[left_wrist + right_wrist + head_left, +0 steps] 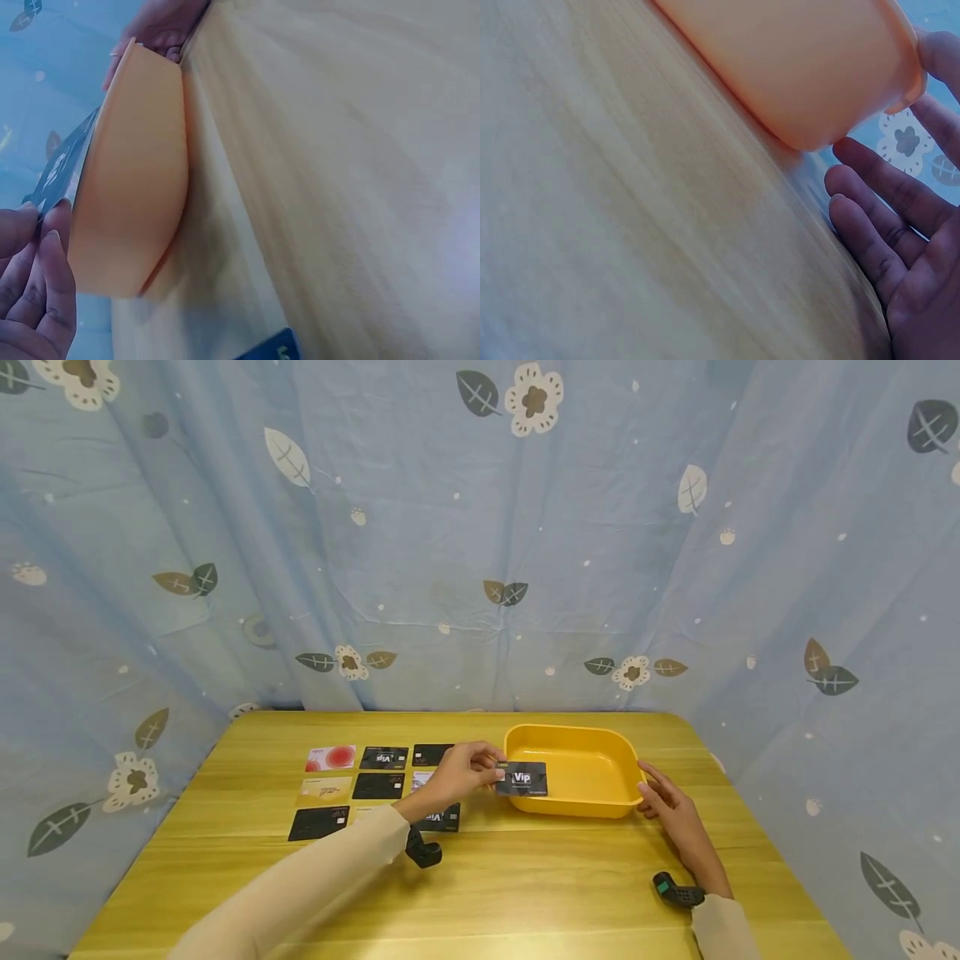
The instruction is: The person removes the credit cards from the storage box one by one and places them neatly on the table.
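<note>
My left hand (472, 768) pinches a black VIP card (522, 779) between thumb and fingers. The card overlaps the left end of a yellow plastic basin (573, 811), and in the left wrist view it lies along the basin's rim. At the basin's opposite end, my right hand (671, 806) touches the rim with fingers extended. In the right wrist view its lower fingers spread loosely beside the basin wall. The basin's inside shows bare yellow plastic in the head view.
Left on the wooden table (525, 885), several cards lie in rows, including a red-and-white card (331, 758), a gold card (324, 792) and a black card (318, 823). My left forearm partly covers some. A blue patterned curtain (420, 527) hangs behind the table.
</note>
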A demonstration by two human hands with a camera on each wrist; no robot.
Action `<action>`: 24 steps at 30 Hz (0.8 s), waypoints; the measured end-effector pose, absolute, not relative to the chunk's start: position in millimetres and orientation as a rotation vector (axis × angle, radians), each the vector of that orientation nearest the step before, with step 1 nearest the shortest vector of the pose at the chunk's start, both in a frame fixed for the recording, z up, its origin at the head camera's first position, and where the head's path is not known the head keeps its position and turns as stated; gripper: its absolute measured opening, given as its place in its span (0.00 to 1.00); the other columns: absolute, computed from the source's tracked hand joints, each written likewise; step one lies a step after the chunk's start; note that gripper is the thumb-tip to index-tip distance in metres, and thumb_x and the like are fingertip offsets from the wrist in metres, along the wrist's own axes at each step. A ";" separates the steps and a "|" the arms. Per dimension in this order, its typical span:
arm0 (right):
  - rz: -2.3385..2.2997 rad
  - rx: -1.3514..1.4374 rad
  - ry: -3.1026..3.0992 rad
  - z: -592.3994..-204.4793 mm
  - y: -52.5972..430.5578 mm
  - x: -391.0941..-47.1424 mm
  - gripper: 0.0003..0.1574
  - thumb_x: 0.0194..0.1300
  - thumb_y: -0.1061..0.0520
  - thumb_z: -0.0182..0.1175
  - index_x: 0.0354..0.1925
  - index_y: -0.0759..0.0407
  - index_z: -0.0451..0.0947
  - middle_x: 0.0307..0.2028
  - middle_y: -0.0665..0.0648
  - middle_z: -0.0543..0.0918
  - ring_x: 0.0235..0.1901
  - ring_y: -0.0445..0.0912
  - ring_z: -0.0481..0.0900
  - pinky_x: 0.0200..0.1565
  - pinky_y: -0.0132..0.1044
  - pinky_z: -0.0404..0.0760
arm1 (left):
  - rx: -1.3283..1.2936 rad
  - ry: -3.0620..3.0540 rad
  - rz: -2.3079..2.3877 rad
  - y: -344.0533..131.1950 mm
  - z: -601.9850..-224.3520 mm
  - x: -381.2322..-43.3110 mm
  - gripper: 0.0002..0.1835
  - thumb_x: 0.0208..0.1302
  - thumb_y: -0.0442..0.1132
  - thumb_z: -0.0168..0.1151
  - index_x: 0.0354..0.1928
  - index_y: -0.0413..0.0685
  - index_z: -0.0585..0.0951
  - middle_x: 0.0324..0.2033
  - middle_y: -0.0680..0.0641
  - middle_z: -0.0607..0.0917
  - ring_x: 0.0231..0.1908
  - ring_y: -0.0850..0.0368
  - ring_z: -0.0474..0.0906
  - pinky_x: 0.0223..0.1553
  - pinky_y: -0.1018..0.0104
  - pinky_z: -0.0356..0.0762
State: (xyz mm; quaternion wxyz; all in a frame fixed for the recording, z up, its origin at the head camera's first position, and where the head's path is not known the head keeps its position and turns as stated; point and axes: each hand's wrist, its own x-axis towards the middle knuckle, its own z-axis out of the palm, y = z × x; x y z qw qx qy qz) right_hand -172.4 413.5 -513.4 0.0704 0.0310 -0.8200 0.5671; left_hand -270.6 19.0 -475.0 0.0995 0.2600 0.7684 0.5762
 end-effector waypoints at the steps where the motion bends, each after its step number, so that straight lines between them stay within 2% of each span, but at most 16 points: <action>1: 1.705 0.092 -2.466 -513.2 413.3 -172.4 0.35 0.82 0.51 0.52 0.79 0.59 0.58 0.60 0.75 0.75 0.44 0.59 0.81 0.45 0.40 0.84 | 0.771 2.268 1.704 16.3 -475.3 -269.4 0.10 0.69 0.33 0.68 0.51 0.45 0.85 0.36 0.47 0.86 0.33 0.49 0.86 0.43 0.41 0.84; 9: 1.681 0.063 -2.477 -511.8 411.8 -171.9 0.35 0.82 0.50 0.53 0.79 0.58 0.60 0.59 0.75 0.76 0.43 0.59 0.81 0.45 0.39 0.84 | 0.784 2.226 1.686 -6.9 -478.2 -258.5 0.11 0.71 0.34 0.67 0.52 0.43 0.84 0.37 0.44 0.86 0.37 0.34 0.85 0.43 0.39 0.83; 15: 1.682 0.042 -2.483 -511.2 411.5 -171.6 0.35 0.81 0.49 0.53 0.79 0.57 0.60 0.60 0.73 0.76 0.44 0.59 0.81 0.46 0.39 0.84 | 0.766 2.193 1.706 -23.1 -481.9 -253.5 0.12 0.71 0.33 0.66 0.54 0.39 0.82 0.39 0.39 0.85 0.38 0.35 0.84 0.42 0.40 0.83; 24: 1.688 0.037 -2.481 -510.9 410.0 -172.6 0.35 0.81 0.49 0.54 0.79 0.56 0.60 0.60 0.72 0.76 0.44 0.59 0.81 0.45 0.39 0.84 | 0.796 2.177 1.679 -46.3 -487.6 -246.1 0.12 0.71 0.33 0.66 0.53 0.37 0.81 0.38 0.40 0.85 0.35 0.38 0.84 0.39 0.45 0.84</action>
